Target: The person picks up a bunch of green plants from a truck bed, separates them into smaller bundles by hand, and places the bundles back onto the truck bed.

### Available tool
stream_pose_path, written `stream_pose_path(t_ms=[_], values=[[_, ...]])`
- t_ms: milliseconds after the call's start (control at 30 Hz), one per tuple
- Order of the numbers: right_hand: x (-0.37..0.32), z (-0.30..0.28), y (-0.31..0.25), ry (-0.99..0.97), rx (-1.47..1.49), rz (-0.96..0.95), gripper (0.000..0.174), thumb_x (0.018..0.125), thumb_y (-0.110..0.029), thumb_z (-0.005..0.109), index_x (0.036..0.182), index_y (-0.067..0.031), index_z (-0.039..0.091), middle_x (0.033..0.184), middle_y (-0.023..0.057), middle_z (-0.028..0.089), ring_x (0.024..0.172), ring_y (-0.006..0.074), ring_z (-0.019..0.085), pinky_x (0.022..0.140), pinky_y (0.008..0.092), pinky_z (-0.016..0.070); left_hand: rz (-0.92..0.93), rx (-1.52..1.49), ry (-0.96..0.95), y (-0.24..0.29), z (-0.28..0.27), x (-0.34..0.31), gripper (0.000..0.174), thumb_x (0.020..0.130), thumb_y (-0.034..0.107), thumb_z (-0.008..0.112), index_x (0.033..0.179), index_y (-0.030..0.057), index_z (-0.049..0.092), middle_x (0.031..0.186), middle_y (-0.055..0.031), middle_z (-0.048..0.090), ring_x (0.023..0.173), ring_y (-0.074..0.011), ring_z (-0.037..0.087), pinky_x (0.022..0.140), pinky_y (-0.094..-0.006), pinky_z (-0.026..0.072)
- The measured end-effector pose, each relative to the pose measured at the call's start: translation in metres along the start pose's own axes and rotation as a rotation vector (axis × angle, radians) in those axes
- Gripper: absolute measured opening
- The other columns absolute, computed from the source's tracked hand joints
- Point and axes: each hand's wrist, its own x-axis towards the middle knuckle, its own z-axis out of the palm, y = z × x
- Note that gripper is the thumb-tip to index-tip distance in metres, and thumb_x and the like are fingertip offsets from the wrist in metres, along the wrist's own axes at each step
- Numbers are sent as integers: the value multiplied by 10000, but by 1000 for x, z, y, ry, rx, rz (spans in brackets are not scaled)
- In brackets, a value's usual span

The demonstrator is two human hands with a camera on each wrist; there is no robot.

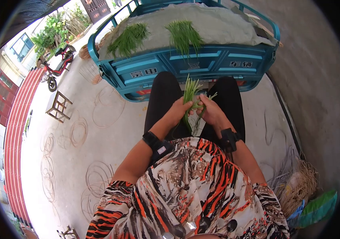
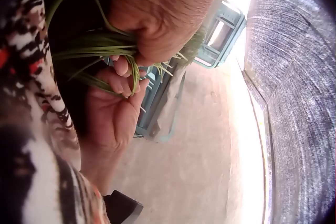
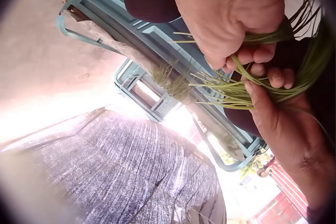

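A bunch of long green chives (image 1: 190,89) is held in front of the lap, its pale cut ends pointing toward the vehicle. My left hand (image 1: 178,109) grips the bunch, with the thumb laid across the stalks (image 3: 226,91). Close beside it, my right hand (image 1: 212,112) pinches a few separate strands (image 3: 239,68) between thumb and fingers. In the left wrist view, one strand (image 2: 135,74) bends down between the two hands. The leafy ends hang back toward the body, between the thighs.
A blue cargo tricycle (image 1: 182,63) stands ahead, its load covered by a grey sheet (image 1: 225,28). Two chive piles (image 1: 132,38) (image 1: 184,36) lie on that sheet. A small wooden stool (image 1: 58,105) and wire coils (image 1: 78,131) are on the left; dry straw (image 1: 301,183) lies at right.
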Motion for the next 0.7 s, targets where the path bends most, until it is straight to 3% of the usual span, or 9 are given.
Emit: stream_pose_path(t_ms=[133,167,267,300,400,433,533,567,700], values=[[-3,2,1,82,-141,-104,273,960,-329,442,928,-73,532,784,14,496,673,139,472,616,289,396,-14,47,31,6,4,-4,222,919,158,498,1101,33,522,893,-19,571,670,-84,508,603,-231,435],[-1,-1,1,93,-220,-122,292,974,-329,399,905,-76,528,827,37,506,743,165,503,688,330,424,-17,47,27,7,5,-5,226,920,167,496,1099,30,517,893,-28,566,661,-95,518,599,-236,440],[7,-2,5,-56,-60,-253,274,984,-294,374,907,-72,516,832,46,515,780,196,533,734,371,449,14,60,-14,8,3,-6,237,924,164,489,1116,27,514,920,-44,575,676,-99,540,603,-243,452],[4,0,3,-51,-9,-247,273,991,-287,353,898,-77,501,809,34,523,830,197,555,801,404,452,1,26,-20,12,4,-8,242,925,164,486,1122,26,511,933,-49,578,701,-106,551,628,-249,458],[-4,2,0,37,202,-243,270,994,-289,348,911,-77,495,772,22,519,785,194,554,815,389,453,-5,-14,-19,8,7,-11,256,928,161,478,1140,19,499,964,-62,588,778,-129,579,708,-267,473],[-4,5,-1,59,287,-249,258,995,-294,356,918,-94,500,697,-10,474,638,143,510,679,316,460,22,21,-2,-3,3,-6,261,929,157,475,1147,15,494,967,-66,592,805,-139,586,738,-275,473],[0,-16,-5,-146,291,-179,270,994,-319,357,913,-113,512,646,-31,398,501,98,387,507,258,379,-1,-81,16,8,5,-8,241,935,139,455,1128,-2,486,928,-76,602,858,-164,592,816,-298,464],[-6,-5,-8,-13,266,-143,255,986,-340,382,920,-138,522,604,-61,364,428,61,291,413,222,254,3,-68,40,10,5,-8,224,937,136,451,1110,-1,490,909,-74,601,840,-161,591,802,-292,468],[-12,4,-12,7,94,-25,229,951,-367,466,913,-147,519,556,-73,325,407,59,272,388,215,227,-59,-167,-3,4,4,-7,166,937,144,451,1033,17,498,838,-60,584,735,-141,575,703,-254,470]])
